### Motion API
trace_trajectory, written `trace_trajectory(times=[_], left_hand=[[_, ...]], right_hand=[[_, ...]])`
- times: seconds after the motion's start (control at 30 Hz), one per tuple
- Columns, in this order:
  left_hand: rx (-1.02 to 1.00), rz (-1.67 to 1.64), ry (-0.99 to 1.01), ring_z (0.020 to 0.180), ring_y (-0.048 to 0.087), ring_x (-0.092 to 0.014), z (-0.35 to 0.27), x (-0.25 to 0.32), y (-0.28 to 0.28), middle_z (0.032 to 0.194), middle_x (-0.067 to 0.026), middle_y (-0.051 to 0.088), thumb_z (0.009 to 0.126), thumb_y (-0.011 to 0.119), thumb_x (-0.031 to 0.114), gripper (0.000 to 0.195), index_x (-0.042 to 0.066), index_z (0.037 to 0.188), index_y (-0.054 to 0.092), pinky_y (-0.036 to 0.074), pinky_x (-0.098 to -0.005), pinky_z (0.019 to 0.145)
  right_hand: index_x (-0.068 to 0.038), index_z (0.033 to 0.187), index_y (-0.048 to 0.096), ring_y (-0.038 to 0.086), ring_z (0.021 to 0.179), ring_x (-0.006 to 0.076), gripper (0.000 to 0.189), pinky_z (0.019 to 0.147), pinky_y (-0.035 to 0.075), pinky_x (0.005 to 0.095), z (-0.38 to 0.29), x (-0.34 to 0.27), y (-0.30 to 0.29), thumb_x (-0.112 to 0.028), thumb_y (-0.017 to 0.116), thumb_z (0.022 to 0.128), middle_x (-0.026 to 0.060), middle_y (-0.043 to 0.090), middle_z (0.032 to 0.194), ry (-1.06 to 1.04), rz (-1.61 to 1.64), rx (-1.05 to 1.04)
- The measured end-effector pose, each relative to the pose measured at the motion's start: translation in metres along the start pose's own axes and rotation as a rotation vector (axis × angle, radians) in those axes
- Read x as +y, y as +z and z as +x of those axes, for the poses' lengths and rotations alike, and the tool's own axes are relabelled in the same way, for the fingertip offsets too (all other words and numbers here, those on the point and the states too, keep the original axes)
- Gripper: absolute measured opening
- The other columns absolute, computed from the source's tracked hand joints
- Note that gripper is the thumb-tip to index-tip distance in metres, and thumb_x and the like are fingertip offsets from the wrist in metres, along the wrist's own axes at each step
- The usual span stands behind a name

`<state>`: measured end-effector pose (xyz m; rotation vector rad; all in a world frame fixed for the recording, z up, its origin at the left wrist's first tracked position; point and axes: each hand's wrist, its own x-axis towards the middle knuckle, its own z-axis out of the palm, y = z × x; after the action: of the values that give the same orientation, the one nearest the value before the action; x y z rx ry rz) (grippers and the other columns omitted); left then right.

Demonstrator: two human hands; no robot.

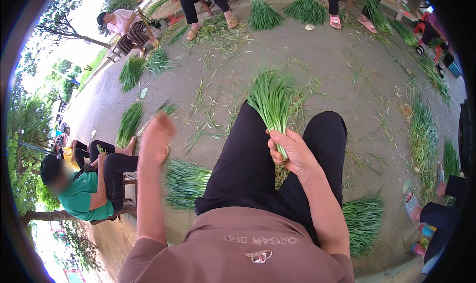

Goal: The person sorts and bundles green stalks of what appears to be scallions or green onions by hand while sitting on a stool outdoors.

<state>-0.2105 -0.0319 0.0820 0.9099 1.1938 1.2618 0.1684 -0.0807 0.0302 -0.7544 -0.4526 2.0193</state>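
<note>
My right hand [293, 149] is closed around the pale stalk end of a bunch of long green leafy stalks, perhaps garlic chives [273, 97]; the leaves fan out above my knees. Raised to the left, away from the bunch, my left hand [158, 134] is blurred, so its fingers and anything in them cannot be made out. A pile of the same greens [187, 184] lies on the ground beside my left thigh, and another pile [362, 223] is by my right hip.
Loose stalks and trimmings [212, 115] litter the concrete ground [331, 71]. A person in a green shirt [87, 193] sits close on the left. Others sit around, among them one in pink slides [335, 21]. More piles of greens [264, 15] lie ahead and on the right.
</note>
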Motion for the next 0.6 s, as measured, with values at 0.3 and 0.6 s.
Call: trace_trajectory(times=[0.3,0.6], left_hand=[[-0.965,-0.283,-0.378,0.124,0.039,-0.032,-0.049,-0.079,0.176,0.134,-0.0198,0.039,0.083,0.053,0.054,0.081,0.001,0.138,0.024,0.030,-0.0480,0.103],[-0.501,-0.364,-0.278,0.094,0.060,-0.025,-0.038,-0.066,0.206,0.095,-0.0062,0.062,0.080,0.067,0.014,0.045,0.006,0.119,0.046,0.041,-0.0449,0.096]], right_hand=[[-0.001,0.106,0.047,0.046,0.047,0.0080,0.028,0.041,0.035,0.0203,-0.009,0.005,0.004,-0.022,0.056,0.090,0.0030,0.051,0.070,0.050,0.014,-0.326],[0.001,0.105,0.049,0.058,0.068,0.0146,0.041,0.060,0.048,0.0263,-0.015,0.014,0.002,-0.034,0.060,0.087,0.0079,0.058,0.084,0.019,-0.360,-0.319]])
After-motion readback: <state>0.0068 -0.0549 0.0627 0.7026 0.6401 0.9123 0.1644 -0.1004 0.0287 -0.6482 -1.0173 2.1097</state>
